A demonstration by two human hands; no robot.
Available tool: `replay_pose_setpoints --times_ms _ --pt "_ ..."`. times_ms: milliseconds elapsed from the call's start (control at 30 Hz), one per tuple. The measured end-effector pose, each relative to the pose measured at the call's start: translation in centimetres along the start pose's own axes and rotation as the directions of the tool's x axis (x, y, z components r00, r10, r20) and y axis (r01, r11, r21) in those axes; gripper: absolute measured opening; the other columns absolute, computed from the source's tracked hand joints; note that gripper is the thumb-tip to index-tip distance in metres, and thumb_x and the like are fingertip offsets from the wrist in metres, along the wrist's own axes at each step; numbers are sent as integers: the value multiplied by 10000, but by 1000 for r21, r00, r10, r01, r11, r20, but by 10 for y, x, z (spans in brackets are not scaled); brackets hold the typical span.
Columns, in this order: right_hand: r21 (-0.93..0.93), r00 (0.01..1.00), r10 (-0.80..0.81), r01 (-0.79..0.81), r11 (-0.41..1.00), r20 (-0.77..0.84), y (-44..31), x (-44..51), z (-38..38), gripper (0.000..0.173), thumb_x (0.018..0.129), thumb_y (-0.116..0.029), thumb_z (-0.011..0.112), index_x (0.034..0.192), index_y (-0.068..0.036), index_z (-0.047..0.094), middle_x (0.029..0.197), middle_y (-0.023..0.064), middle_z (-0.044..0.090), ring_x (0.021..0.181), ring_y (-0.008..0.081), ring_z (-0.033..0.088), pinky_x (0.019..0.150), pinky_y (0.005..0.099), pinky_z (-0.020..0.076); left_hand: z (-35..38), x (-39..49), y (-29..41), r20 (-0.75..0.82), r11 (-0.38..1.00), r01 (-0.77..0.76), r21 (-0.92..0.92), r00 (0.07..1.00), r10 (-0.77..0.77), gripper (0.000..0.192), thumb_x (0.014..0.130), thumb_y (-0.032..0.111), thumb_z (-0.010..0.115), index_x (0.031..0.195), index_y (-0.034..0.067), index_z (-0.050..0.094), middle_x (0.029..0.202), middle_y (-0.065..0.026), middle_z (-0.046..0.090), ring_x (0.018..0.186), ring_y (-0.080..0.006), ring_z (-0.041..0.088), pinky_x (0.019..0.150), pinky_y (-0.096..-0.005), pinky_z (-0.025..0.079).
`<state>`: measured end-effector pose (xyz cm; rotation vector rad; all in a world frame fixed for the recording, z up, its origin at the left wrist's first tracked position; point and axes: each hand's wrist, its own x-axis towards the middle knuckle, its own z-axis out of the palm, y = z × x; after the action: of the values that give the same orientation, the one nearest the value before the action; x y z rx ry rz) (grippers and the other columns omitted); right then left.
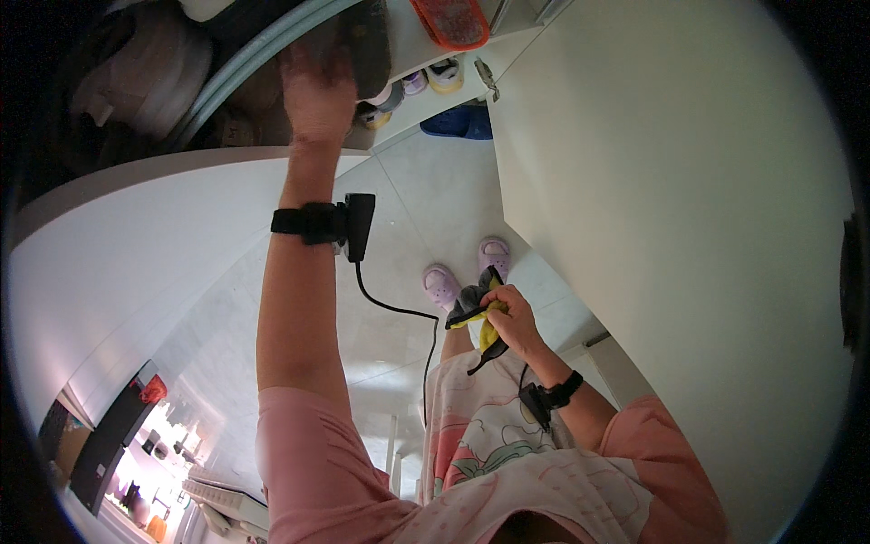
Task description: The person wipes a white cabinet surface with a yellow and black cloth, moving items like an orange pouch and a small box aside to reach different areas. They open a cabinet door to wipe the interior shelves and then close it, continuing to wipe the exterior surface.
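My left hand [318, 85] reaches up into an open shoe cabinet and is blurred. Its fingers overlap a dark, flat object [370, 51] that looks like a shoe or its sole; whether they grip it is unclear. A pale blue-green curved rim [248, 68] runs just left of that hand. Lower down, in front of my body, my right hand [513, 319] is closed on a bunched grey-and-yellow cloth [469, 302] with black edging. Part of the cloth hangs below the fingers.
A large white cabinet door [666, 177] stands open at right on a metal hinge [486, 78]. Shelves hold an orange-red slipper [454, 24] and several shoes [445, 75]. Below lies a blue clog [452, 122]. A cable [394, 308] trails from my left wrist device [359, 228].
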<state>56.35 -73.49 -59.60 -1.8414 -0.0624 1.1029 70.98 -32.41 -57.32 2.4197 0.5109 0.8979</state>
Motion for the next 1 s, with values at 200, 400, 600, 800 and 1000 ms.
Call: replay_pose_setpoints --times_ms 200,400,600,800,1000 --pt "-36 999 30 -29 999 22 1 -4 -6 141 830 -68 589 936 2 650 1029 134 546 974 267 578 871 349 487 7 -15 17 232 858 -210 469 966 110 500 902 335 657 1353 142 565 1328 -172 573 1189 -437 542 923 -491 533" --pt "-25 999 30 -30 999 20 6 -10 -4 152 823 -80 590 937 0 652 1053 143 556 999 286 582 911 365 479 -4 -15 20 79 966 45 256 995 -67 300 955 229 583 1230 142 668 1034 -195 687 894 -398 668 799 -457 564" --pt "-74 998 59 -57 996 28 6 -14 -8 169 808 -84 590 943 -7 657 1075 151 562 1028 296 581 936 371 469 27 16 63 -169 996 41 -82 984 -54 353 921 172 614 1269 120 645 1167 -175 665 1040 -379 639 892 -459 522" --pt "-92 999 30 -27 995 29 6 -20 -7 171 801 -78 589 940 -14 664 1043 150 567 1014 293 585 920 370 476 23 2 84 -53 966 -249 62 966 252 405 885 212 661 1284 147 627 1290 -143 615 1107 -366 624 965 -456 497" --pt "-17 995 66 -65 998 70 16 -17 -8 174 795 -79 591 938 -14 666 1018 139 562 992 284 578 916 361 473 -72 -60 54 385 764 10 645 860 -336 363 886 306 663 1182 103 606 1344 -199 534 886 -397 712 744 -503 591"
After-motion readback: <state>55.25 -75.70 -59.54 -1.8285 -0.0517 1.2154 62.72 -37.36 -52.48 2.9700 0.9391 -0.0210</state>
